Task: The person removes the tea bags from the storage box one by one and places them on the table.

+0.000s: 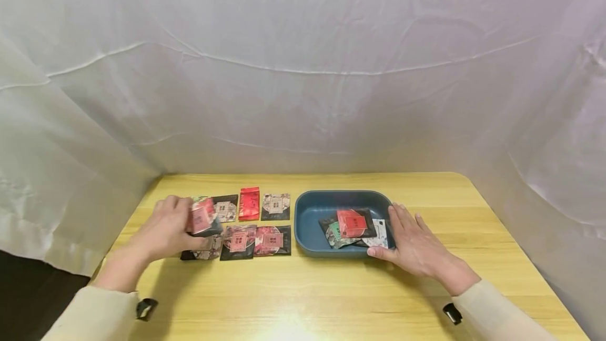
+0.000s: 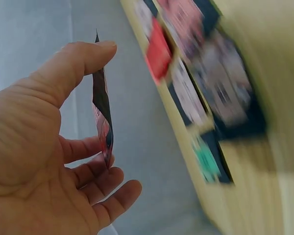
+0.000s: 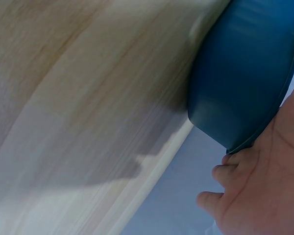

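Note:
My left hand (image 1: 165, 228) pinches a flat sachet with a pink label (image 1: 201, 219) between thumb and fingers. In the left wrist view this sachet (image 2: 103, 105) is seen edge-on, raised off the table. Below and beside that hand, several flat sachets lie in two rows, among them a plain red one (image 1: 249, 204) and one with a red floral print (image 1: 272, 240); the hand partly covers the leftmost. A blue tray (image 1: 310, 225) holds several more sachets, a red-labelled one (image 1: 352, 223) on top. My right hand (image 1: 416, 243) rests against the tray's right end, fingers extended along the rim, thumb at the near edge.
Everything stands on a light wooden table (image 1: 331, 293). Pale fabric (image 1: 303, 120) hangs behind it and along both sides. The sachet rows end just left of the tray.

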A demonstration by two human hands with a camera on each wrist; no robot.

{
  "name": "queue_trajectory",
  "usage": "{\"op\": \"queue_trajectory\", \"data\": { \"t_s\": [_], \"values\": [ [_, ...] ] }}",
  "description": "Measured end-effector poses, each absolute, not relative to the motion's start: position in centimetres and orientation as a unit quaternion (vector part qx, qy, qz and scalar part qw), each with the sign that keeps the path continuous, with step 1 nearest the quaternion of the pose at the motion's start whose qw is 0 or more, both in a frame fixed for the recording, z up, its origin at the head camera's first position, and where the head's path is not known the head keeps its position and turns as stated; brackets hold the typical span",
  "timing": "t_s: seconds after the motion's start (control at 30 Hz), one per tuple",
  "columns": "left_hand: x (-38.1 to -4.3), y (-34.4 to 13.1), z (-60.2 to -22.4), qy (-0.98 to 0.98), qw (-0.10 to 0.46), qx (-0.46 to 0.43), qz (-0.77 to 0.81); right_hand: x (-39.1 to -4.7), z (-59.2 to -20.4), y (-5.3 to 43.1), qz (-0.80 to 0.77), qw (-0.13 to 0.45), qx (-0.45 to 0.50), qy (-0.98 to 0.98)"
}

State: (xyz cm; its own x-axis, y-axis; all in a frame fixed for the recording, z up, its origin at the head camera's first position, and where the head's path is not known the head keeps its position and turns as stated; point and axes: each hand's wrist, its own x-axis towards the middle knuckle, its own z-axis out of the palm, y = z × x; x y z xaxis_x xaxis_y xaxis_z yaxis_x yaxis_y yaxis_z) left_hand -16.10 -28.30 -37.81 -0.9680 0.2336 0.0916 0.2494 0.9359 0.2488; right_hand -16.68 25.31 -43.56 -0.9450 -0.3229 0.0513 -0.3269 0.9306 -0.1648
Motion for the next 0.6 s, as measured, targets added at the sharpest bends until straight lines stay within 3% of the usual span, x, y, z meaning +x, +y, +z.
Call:
{"op": "queue_trajectory", "data": {
  "t_s": [0.3,0.6],
  "values": [
    [-15.2,-35.3,-38.2,-0.988,0.011,-0.095,-0.118,-16.6,-43.5,25.4,0.093,0.004,0.162,-0.982],
    [-15.8,-37.1,-39.1,-0.988,-0.002,-0.126,-0.089,-16.7,-43.6,25.3,0.09,0.01,0.168,-0.982]
  ]
}}
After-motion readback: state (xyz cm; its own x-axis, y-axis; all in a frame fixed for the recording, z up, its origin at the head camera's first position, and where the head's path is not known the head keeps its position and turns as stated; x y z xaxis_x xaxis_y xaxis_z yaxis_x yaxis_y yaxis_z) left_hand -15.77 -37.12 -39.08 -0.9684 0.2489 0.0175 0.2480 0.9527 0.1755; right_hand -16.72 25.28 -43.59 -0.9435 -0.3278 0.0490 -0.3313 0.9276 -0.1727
